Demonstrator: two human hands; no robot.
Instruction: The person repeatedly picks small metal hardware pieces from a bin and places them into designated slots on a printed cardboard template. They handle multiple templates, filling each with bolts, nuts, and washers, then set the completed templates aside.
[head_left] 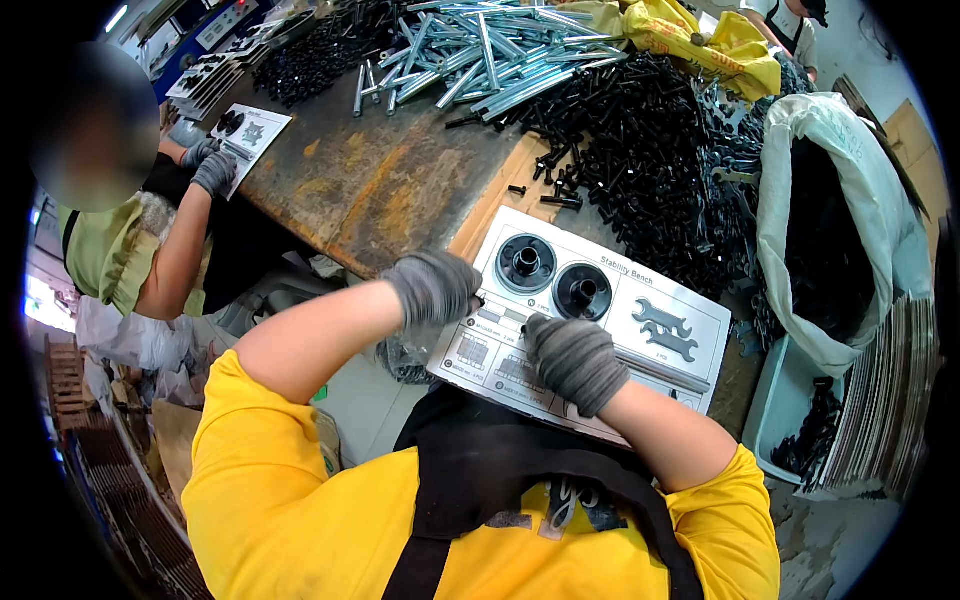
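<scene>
A white printed card (625,275) lies tilted at the bench's near edge, in front of my body. Two black round flanged parts (526,263) sit side by side on it. To their right are grey open-ended wrenches (664,328); whether real or printed I cannot tell. A silver rod (665,372) lies along the card's lower right. My left hand (435,290), in a grey glove, is closed at the card's left edge, with a small dark tip at its fingers. My right hand (575,362), gloved too, has its fingers pinched over the card's middle. What either hand holds is hidden.
Black bolts (640,150) are heaped beyond the card, with silver rods (490,50) farther back. A white sack (835,200) and a pale bin (775,420) stand at right. A co-worker's gloved hands (210,170) work over another card (255,135) at left.
</scene>
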